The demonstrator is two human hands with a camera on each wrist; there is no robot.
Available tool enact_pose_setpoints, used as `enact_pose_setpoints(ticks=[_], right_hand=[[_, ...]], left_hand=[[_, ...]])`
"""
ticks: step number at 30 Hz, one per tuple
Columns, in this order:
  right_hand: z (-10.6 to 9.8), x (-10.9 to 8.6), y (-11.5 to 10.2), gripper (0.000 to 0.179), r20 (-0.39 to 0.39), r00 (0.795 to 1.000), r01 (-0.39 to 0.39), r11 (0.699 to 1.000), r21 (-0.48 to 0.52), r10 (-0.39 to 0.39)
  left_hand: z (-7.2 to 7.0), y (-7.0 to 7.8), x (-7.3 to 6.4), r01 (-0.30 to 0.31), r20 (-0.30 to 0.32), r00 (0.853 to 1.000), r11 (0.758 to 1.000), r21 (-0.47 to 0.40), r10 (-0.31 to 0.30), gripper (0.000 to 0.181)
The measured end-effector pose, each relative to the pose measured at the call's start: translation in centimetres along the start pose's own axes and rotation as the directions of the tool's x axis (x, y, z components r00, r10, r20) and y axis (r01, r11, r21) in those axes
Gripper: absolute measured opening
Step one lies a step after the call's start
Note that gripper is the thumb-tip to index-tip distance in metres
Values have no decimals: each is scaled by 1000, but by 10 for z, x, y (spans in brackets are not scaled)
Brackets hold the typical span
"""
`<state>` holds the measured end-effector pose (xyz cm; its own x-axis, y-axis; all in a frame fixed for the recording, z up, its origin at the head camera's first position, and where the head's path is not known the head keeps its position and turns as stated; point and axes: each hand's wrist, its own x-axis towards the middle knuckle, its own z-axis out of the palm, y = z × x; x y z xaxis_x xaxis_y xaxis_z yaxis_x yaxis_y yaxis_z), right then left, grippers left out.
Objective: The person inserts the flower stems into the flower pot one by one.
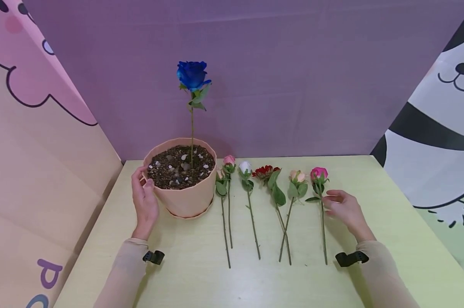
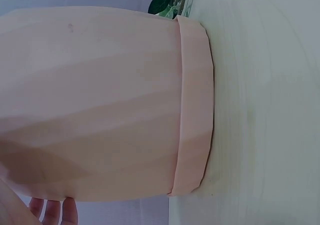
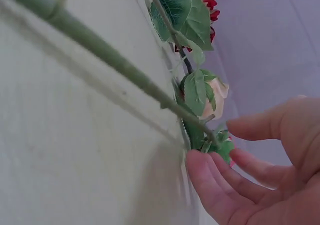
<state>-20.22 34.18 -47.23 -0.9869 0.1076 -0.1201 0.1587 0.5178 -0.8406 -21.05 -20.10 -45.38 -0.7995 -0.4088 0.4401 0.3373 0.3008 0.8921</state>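
Observation:
A pink flower pot (image 1: 185, 199) full of dark soil stands on a saucer, with a blue rose (image 1: 192, 76) upright in it. My left hand (image 1: 145, 207) rests against the pot's left side, thumb near the rim, fingertips (image 2: 69, 212) along the far side. At the right, a hot-pink rose (image 1: 318, 173) lies on the table. My right hand (image 1: 345, 211) is beside its stem (image 3: 145, 82), thumb and fingers apart around the stem's upper part; no firm pinch shows.
Between pot and right hand lie a pink rose (image 1: 229, 161), a pale bud (image 1: 220, 174), a white rose (image 1: 245, 167), a dark red flower (image 1: 265, 172) and a peach rose (image 1: 297, 176). The last two cross stems. A purple wall (image 1: 278, 85) closes off the table's (image 1: 201, 273) back.

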Motion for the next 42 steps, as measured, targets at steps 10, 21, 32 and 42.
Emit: enact_pose_setpoints(ticks=[10,21,32,42], right_hand=[[0,3,10,65,82,994,-75,996,56,71],[6,7,12,72,131,989,-90,981,172,68],[4,5,4,69,119,992,-69,969,239,42],[-2,8,-2,55,58,998,-13,908,419,-13]], left_hand=[[1,1,0,-9,-10,1000,1000,-21,9,47],[1,0,1,-11,-4,1000,1000,-26,11,47],[0,-1,1,-9,-2,1000,1000,-21,9,46],[0,0,0,-17,-3,1000,1000,-24,17,46]])
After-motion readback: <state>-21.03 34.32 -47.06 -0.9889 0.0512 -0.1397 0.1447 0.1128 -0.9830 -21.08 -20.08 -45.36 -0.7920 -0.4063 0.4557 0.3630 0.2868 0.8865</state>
